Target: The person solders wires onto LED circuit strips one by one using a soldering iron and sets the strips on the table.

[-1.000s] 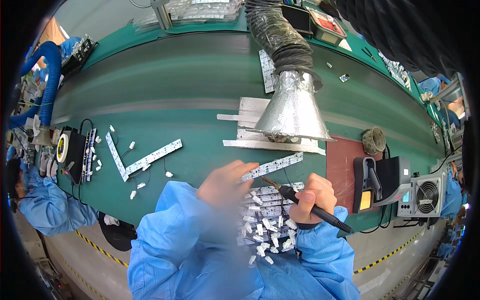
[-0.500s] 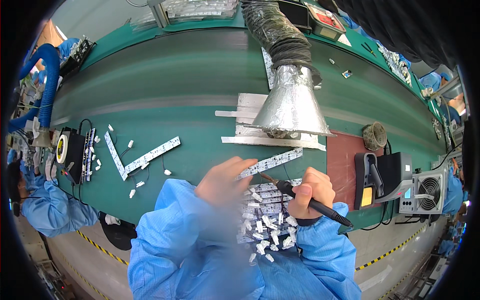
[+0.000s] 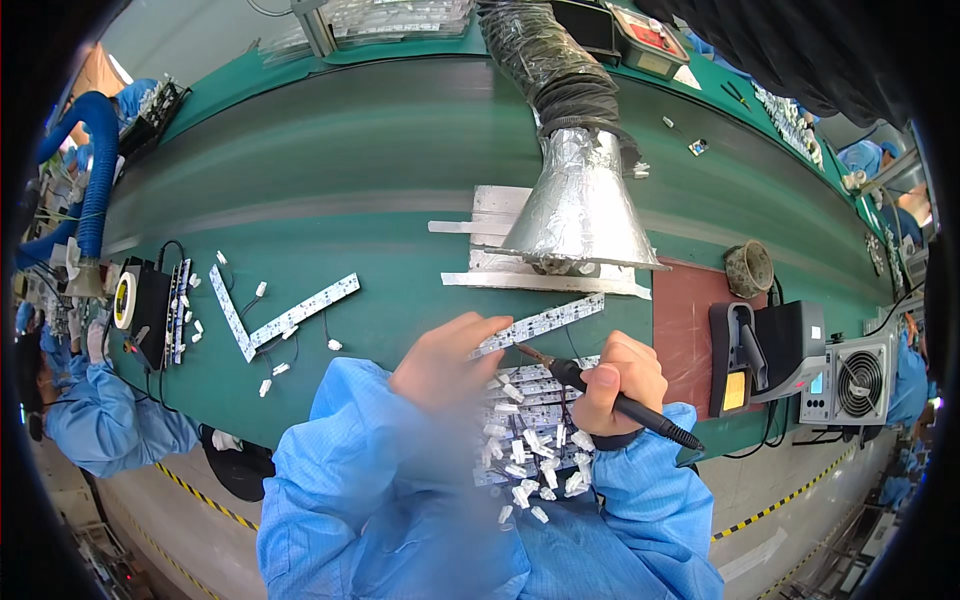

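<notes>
My left hand (image 3: 440, 362) grips the left end of a narrow white circuit board strip (image 3: 552, 324), which slants up to the right. A blurred patch covers part of that hand and its sleeve. In my right hand (image 3: 622, 384) is a soldering iron (image 3: 648, 418) with a black handle. Its tip points left, close to the strip's lower edge near my left fingers; whether it touches, I cannot tell. Below both hands lies a stack of similar strips (image 3: 550, 413) with wires and several white connectors (image 3: 540, 470).
A foil-covered fume hood (image 3: 590, 205) hangs just beyond the strip. On the right stand a soldering station (image 3: 790, 345), an iron holder (image 3: 735, 360) and a round pot (image 3: 748, 270). Two more strips (image 3: 305, 307) form a V at left, beside loose connectors. Co-workers sit on both sides.
My hands, the strip and the iron stay almost in place. On the belt beyond, a small board has shifted slightly right, and a white strip has slid behind the fume duct.
</notes>
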A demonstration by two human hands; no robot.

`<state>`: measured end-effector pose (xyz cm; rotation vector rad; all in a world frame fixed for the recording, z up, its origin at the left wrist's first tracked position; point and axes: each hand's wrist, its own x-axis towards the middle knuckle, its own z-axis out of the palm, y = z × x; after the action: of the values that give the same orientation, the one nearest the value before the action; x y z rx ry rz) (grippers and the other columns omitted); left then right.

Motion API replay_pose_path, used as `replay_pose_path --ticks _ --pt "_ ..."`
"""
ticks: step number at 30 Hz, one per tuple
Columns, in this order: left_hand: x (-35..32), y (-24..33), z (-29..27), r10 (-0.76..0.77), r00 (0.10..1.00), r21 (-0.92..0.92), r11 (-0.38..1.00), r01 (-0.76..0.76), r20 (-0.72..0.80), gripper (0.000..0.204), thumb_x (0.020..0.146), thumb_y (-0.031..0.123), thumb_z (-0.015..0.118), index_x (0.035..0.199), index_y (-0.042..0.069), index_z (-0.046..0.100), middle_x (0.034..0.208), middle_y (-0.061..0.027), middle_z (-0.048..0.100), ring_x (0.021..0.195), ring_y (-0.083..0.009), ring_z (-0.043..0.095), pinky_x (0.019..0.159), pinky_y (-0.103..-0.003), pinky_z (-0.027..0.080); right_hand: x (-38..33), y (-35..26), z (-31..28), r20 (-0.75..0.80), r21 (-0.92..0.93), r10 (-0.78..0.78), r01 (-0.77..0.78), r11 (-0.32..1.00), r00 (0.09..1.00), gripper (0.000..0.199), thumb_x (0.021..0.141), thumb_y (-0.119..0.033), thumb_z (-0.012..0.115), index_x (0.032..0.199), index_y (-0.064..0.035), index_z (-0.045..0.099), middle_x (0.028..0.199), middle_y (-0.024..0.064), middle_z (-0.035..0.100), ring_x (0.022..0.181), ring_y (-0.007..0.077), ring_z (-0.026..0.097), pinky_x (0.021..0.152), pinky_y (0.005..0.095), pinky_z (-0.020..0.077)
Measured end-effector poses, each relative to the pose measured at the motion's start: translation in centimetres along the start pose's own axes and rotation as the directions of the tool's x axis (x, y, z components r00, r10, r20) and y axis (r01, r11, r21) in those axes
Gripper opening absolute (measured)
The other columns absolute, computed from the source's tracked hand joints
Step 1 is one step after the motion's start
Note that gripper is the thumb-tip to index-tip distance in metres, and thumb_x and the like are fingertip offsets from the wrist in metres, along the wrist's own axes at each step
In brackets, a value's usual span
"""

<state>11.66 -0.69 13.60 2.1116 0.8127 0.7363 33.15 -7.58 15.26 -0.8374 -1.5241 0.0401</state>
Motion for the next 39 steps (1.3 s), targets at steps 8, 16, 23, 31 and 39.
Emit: replay_pose_path --ticks 8,16,23,31,39 --pt "0.0 0.2 0.0 -0.005 1.0 -0.014 1.0 0.005 -0.008 0.036 0.089 0.001 0.072 0.124 -0.002 0.067 0.094 -0.0155 0.067 0.078 -0.0272 0.065 0.068 -0.035 0.054 -0.2 0.2 -0.3 -0.056 0.017 0.041 -0.04 0.999 0.998 0.031 0.095 -0.005 0.061 0.067 -0.0024 0.048 0.053 0.0057 0.044 0.041 0.0179 0.037 0.041 0.0334 0.0271" --pt "0.0 0.2 -0.2 -0.041 0.999 -0.023 0.999 0.041 -0.012 0.036 0.088 0.001 0.072 0.124 -0.003 0.067 0.093 -0.015 0.066 0.077 -0.0256 0.064 0.066 -0.034 0.053 -0.9 1.5 -2.5 -0.319 -0.101 0.263 -0.309 0.946 0.91 0.038 0.1 -0.016 0.055 0.066 -0.0007 0.048 0.059 0.0039 0.045 0.054 0.0108 0.038 0.051 0.0298 0.0275" --pt "0.1 0.0 -0.1 -0.032 0.999 0.023 0.999 0.032 -0.017 0.037 0.087 0.0 0.073 0.124 -0.003 0.066 0.092 -0.0149 0.066 0.076 -0.0246 0.064 0.064 -0.033 0.053 -0.6 2.2 -2.2 -0.261 -0.106 0.213 -0.248 0.963 0.941 0.036 0.096 -0.009 0.057 0.063 -0.001 0.048 0.055 0.0052 0.047 0.048 0.0133 0.04 0.046 0.031 0.0273" --pt "0.0 -0.2 -0.1 -0.017 0.999 -0.009 1.0 0.016 -0.029 0.038 0.087 0.0 0.073 0.124 -0.003 0.067 0.091 -0.0143 0.066 0.075 -0.0242 0.064 0.062 -0.033 0.053 -0.7 2.5 -2.1 -0.256 -0.122 0.187 -0.224 0.967 0.948 0.035 0.094 -0.003 0.058 0.061 -0.0023 0.046 0.051 0.0058 0.045 0.044 0.0164 0.039 0.044 0.033 0.0252" --pt "0.0 -0.1 0.0 -0.02 0.999 -0.004 1.0 0.02 -0.025 0.038 0.087 0.0 0.073 0.124 -0.002 0.067 0.092 -0.0143 0.066 0.075 -0.0239 0.064 0.061 -0.032 0.052 -0.7 2.5 -2.0 -0.25 -0.13 0.197 -0.234 0.964 0.948 0.035 0.094 -0.004 0.059 0.062 -0.0018 0.046 0.053 0.0059 0.043 0.044 0.0164 0.038 0.044 0.0332 0.0247"
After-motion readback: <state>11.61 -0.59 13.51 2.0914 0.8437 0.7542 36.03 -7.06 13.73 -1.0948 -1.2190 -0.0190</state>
